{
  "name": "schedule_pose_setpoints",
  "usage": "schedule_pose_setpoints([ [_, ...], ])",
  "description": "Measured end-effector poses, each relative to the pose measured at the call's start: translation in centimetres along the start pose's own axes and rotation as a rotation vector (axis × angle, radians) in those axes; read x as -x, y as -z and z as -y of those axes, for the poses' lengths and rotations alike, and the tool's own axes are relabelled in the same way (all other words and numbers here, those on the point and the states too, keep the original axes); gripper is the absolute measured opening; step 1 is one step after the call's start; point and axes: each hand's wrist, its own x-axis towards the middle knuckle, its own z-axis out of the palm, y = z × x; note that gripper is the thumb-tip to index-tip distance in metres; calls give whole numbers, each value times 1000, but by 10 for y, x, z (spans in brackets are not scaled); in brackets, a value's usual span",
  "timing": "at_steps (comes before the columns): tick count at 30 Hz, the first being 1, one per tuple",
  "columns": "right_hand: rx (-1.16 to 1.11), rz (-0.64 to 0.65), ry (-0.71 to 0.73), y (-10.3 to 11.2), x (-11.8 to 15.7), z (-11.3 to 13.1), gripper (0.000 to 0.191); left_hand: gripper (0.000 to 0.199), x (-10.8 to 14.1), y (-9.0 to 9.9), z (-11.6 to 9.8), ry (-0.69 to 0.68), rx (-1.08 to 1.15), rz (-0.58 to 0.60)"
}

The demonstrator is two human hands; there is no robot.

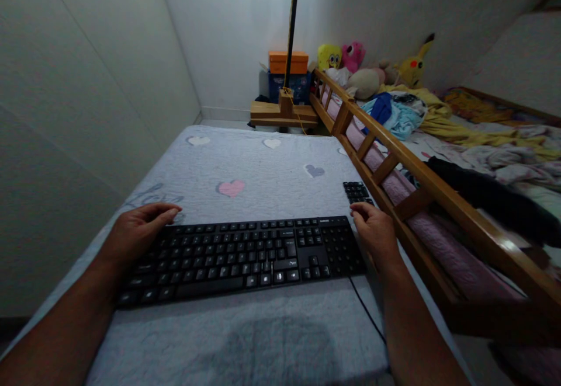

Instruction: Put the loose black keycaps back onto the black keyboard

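Observation:
A black keyboard (pixel 245 257) lies on the cloth-covered surface (pixel 272 193), its number pad on the right and its cable running down from the near edge. My left hand (pixel 142 228) is at the keyboard's left end, over its upper left corner, thumb and fingers brought together; anything between them is too small to tell. At the other end is my right hand (pixel 374 231), just beside the number pad, with its fingertips together near a small pile of loose black keys (pixel 357 192). Whether it pinches something is unclear.
A wooden bed rail (pixel 385 152) runs along the right side, with clothes and plush toys (pixel 366 82) beyond it. Behind the surface's far edge stand a wooden base (pixel 284 114) with a black pole and an orange box (pixel 288 62). A pale wall is on the left.

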Motion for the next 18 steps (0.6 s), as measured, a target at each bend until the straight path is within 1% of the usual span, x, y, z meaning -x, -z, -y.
schedule_pose_setpoints([
  [2,17,19,32,10,-5,1,29,48,0,0,0,9,-2,4],
  [5,116,39,71,32,-19,-1,25,49,0,0,1,18,-7,11],
  [8,215,13,45,54,-38,-10,24,50,-2,1,4,16,-24,24],
  [10,246,-10,1,60,-48,-18,23,51,-3,1,7,19,-25,31],
  [13,234,1,-14,53,-53,-29,21,52,-3,1,8,18,-25,34],
  [15,240,25,40,41,-51,-36,19,52,-3,1,7,17,-30,34],
  [18,310,50,143,22,-45,-45,19,50,-1,0,3,15,-26,28],
])
